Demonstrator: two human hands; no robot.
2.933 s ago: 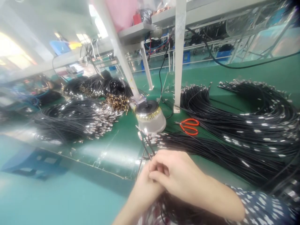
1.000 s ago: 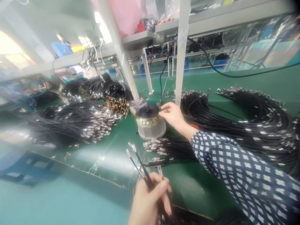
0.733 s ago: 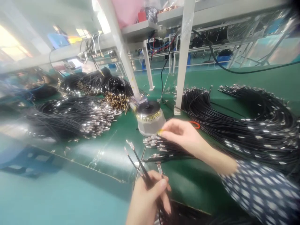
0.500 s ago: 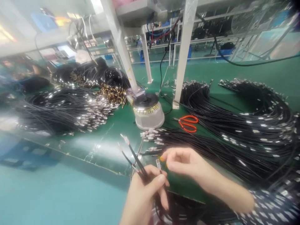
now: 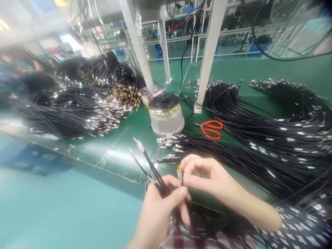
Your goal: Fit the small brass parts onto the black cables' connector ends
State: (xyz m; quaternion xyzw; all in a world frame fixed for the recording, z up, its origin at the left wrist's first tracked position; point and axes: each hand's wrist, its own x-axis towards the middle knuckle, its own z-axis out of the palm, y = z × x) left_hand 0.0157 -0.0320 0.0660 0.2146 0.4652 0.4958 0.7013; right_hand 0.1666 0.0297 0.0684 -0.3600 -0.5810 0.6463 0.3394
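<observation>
Left hand [image 5: 158, 211] grips black cable ends [image 5: 147, 166]; right hand [image 5: 207, 176] pinches small yellow piece [image 5: 181, 175] at one cable tip. Round dispenser [image 5: 166, 114], orange scissors [image 5: 211, 128] beyond

Both hands meet low at centre.
The left hand [image 5: 158, 207] is fisted, thumb pressed across the forefinger; the right hand [image 5: 207, 176] curls in a fine thumb-and-forefinger pinch, forearm bare below a dotted navy sleeve [image 5: 298, 224].

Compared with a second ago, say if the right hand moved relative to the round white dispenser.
Yes. The right hand left the round white dispenser, back toward the body, onto black cables in the left hand.
</observation>
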